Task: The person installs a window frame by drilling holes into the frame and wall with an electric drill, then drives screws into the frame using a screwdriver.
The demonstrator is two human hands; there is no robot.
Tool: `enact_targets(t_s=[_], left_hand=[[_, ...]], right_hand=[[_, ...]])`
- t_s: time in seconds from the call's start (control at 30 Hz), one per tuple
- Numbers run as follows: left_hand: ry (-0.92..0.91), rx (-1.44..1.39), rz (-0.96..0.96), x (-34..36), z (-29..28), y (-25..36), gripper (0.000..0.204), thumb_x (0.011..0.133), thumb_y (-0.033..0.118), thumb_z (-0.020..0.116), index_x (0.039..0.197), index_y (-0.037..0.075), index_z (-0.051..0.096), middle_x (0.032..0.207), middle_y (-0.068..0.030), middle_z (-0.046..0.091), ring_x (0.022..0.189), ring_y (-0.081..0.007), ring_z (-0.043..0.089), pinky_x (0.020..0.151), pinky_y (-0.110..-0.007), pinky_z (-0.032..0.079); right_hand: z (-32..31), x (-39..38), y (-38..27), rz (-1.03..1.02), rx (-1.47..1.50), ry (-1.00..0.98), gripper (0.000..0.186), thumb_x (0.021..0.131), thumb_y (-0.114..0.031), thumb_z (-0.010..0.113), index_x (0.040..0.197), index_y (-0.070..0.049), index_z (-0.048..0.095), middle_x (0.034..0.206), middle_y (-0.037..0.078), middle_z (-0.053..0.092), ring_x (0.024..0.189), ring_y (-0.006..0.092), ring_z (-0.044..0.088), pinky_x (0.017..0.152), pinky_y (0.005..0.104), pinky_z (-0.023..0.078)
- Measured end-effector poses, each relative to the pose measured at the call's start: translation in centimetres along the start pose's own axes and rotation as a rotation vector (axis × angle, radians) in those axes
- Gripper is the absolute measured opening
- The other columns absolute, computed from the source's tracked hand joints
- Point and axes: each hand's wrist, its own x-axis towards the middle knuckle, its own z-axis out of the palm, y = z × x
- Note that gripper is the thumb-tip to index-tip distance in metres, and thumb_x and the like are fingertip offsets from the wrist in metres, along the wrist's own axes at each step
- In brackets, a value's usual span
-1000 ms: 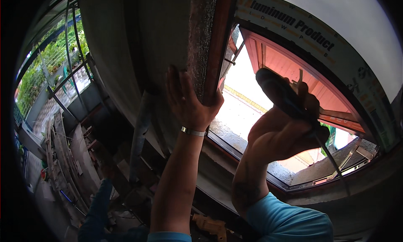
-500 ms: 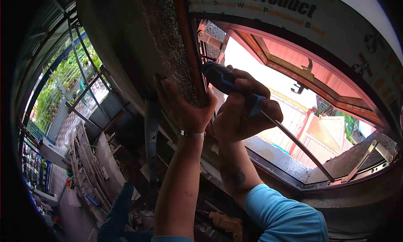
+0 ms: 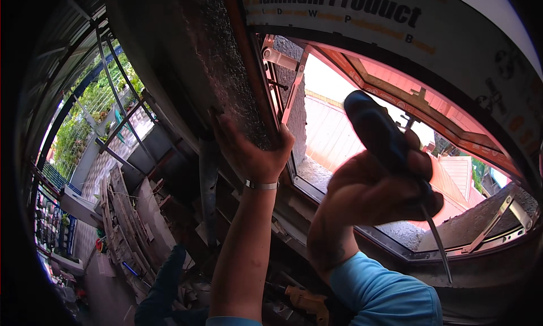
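Note:
My right hand point(image 3: 379, 184) is closed around a screwdriver point(image 3: 373, 122) with a dark, blue-marked handle. The handle's butt points up and left, and the metal shaft slants down and right past the lower window frame. Its tip appears over the sill area; whether it touches anything I cannot tell. My left hand point(image 3: 257, 150) grips the rough wall edge of the window jamb point(image 3: 240, 60), thumb on the window side and fingers on the wall face. Right of it stands the open window frame point(image 3: 390, 249), with a metal hinge arm point(image 3: 294, 88) at its upper left.
Another metal stay arm point(image 3: 492, 227) sits at the frame's lower right corner. The tilted sash point(image 3: 430, 91) hangs outward. Below lie a yellow power drill point(image 3: 308, 304) and wooden boards point(image 3: 121, 224). Metal bars point(image 3: 113, 88) cross the opening at left.
My right hand has moved right and lower with the screwdriver, away from the jamb, and the shaft now points more steeply down. My left hand stays on the jamb.

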Motion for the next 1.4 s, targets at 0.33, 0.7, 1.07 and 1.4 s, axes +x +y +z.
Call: enact_targets(t_s=[0.33, 0.7, 1.07, 1.4], left_hand=[[0.014, 0.028, 0.016, -0.3, 0.1, -0.1, 0.098, 0.068, 0.044, 0.071, 0.140, -0.005, 0.025, 0.133, -0.0302, 0.040, 0.121, -0.0482, 0.043, 0.098, -0.054, 0.040], [0.042, 0.042, -0.002, -0.2, 0.4, 0.2, 0.098, 0.069, 0.045, 0.070, 0.140, -0.005, 0.025, 0.134, -0.0284, 0.040, 0.120, -0.0476, 0.044, 0.097, -0.054, 0.041], [-0.001, -0.014, -0.031, -0.9, 0.7, -0.6, 0.100, 0.068, 0.045, 0.070, 0.140, -0.006, 0.024, 0.134, -0.0304, 0.038, 0.123, -0.0478, 0.040, 0.099, -0.056, 0.037], [0.026, -0.020, -0.007, -0.7, 0.8, -0.6, 0.097, 0.068, 0.045, 0.070, 0.139, -0.005, 0.026, 0.136, -0.0298, 0.036, 0.125, -0.0478, 0.039, 0.101, -0.055, 0.037]], right_hand=[[-0.6, -1.7, 1.0, -0.051, -0.082, 0.043, 0.035, 0.096, -0.025, 0.053, 0.121, -0.015, 0.030, 0.106, 0.009, 0.058, 0.101, 0.0282, 0.062, 0.089, 0.0481, 0.054], [0.4, -1.1, 0.5, 0.118, 0.175, -0.063, 0.039, 0.093, -0.016, 0.056, 0.122, -0.017, 0.030, 0.112, 0.016, 0.055, 0.101, 0.0371, 0.061, 0.090, 0.0524, 0.052], [-0.3, -0.7, 0.1, 0.118, 0.083, -0.079, 0.040, 0.092, -0.021, 0.060, 0.121, -0.012, 0.033, 0.107, 0.015, 0.059, 0.098, 0.0323, 0.062, 0.088, 0.0458, 0.052], [-0.3, -3.8, 3.1, 0.158, 0.001, -0.278, 0.033, 0.090, -0.010, 0.059, 0.112, -0.012, 0.033, 0.115, 0.021, 0.053, 0.108, 0.0351, 0.058, 0.091, 0.0506, 0.052]])
